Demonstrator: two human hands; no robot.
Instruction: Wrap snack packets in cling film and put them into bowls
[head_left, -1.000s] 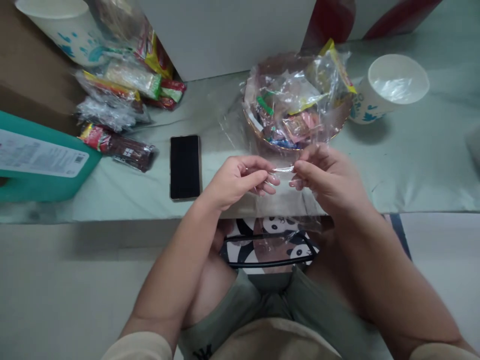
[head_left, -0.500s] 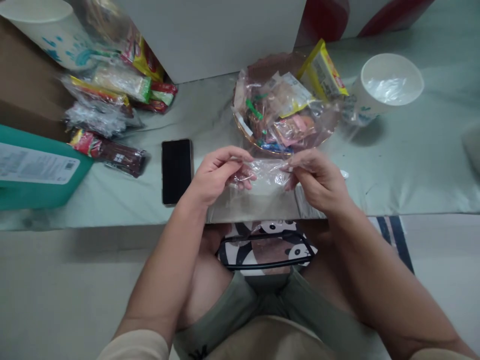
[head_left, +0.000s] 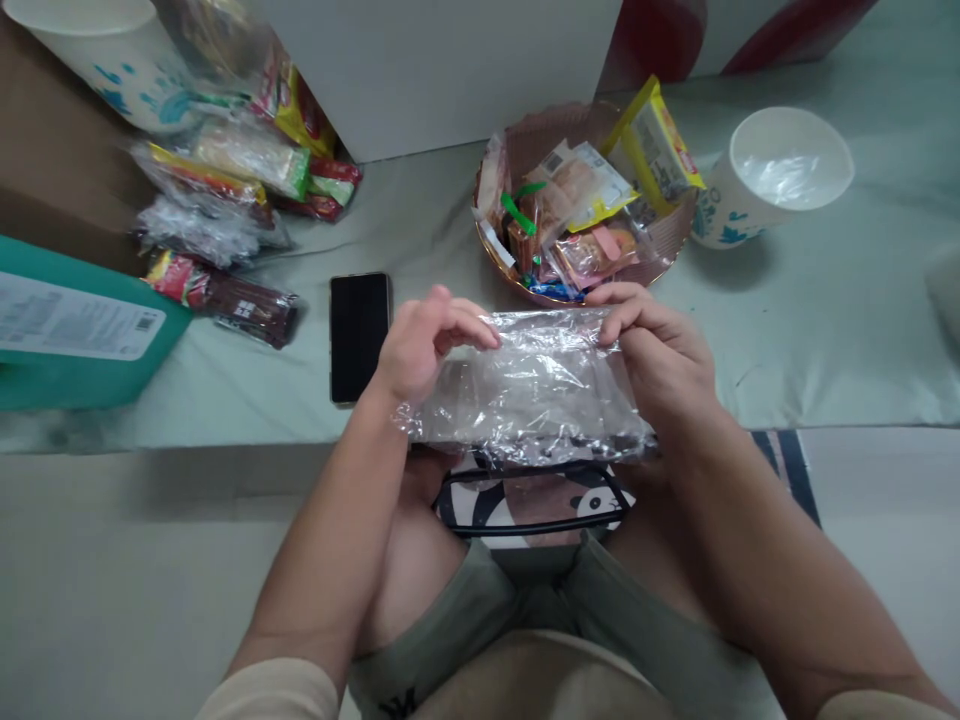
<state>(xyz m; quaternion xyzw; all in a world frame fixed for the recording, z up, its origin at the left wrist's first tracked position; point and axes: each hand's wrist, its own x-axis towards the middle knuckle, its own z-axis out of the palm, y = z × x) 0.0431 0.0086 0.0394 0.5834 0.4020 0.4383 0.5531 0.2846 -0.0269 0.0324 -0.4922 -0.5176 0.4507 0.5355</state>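
Note:
A clear, crinkled plastic bag [head_left: 536,385] is spread between my two hands at the table's front edge. At its upper left edge, my left hand [head_left: 427,345] has bent fingers on the film, and part of the bag lies below the palm and wrist. My right hand [head_left: 664,350] is closed on the upper right corner, fingertips pinching the film. Just beyond the hands stands a pinkish scalloped bowl [head_left: 671,245] full of wrapped snacks [head_left: 592,190], a yellow-edged packet [head_left: 656,140] leaning up at its right.
A black phone [head_left: 360,340] lies left of my left hand. Farther left are several snack packets [head_left: 240,160], a chocolate-brown packet [head_left: 247,305], a paper cup [head_left: 112,60] and a teal box [head_left: 82,345]. Another paper cup [head_left: 791,165] with clear film inside stands right of the bowl.
The bag, bunched between the fingers before, is now spread wide and hangs down over the table edge. My hands have moved slightly apart, and the bag no longer overlaps the bowl's contents.

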